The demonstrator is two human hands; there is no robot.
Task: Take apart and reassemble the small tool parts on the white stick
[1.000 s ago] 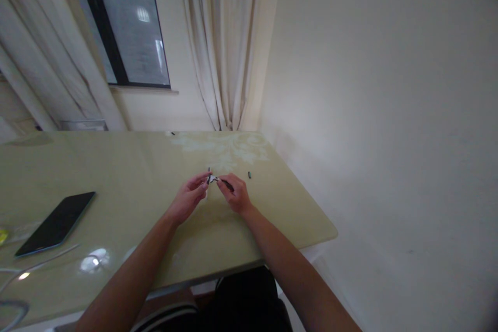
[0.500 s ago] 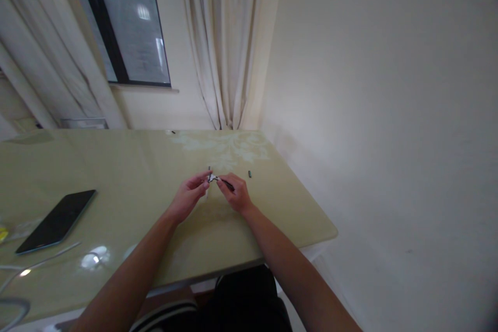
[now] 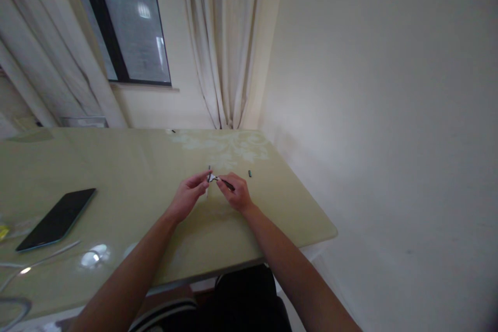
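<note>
Over the middle of the table, my left hand [image 3: 189, 195] pinches a small white and dark piece [image 3: 211, 178] between thumb and fingers. My right hand [image 3: 235, 192] is closed around a thin dark tool [image 3: 229, 185], whose front end meets the small piece. The two hands are close together, with fingertips nearly touching. What exactly the piece is cannot be made out at this size. A small black part [image 3: 250, 174] lies on the table just right of my right hand.
A dark tablet [image 3: 58, 218] lies on the table [image 3: 128, 176] at the left, with a pale cable [image 3: 42, 259] nearer me. Another tiny black item [image 3: 173, 131] is at the back edge. A wall [image 3: 373, 140] stands at the right.
</note>
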